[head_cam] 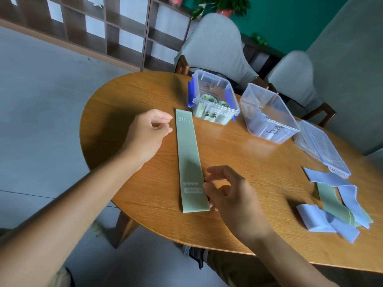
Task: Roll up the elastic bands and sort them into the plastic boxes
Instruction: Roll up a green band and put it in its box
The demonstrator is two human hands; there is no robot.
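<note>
Flat pale-green elastic band [191,160], "30 LB"

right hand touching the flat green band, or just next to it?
Touching. In the head view, the right hand's fingertips meet the right edge of the flat green band near its printed end, with no gap showing.

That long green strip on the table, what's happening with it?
A person has laid a green elastic band marked 30 LB flat on the wooden table. The left hand is at its far end and the right hand at its near end, fingers loosely curled beside its edges; it is not rolled yet. Rolled green bands sit in the blue-latched plastic box. More loose blue and green bands wait on the right.
</note>
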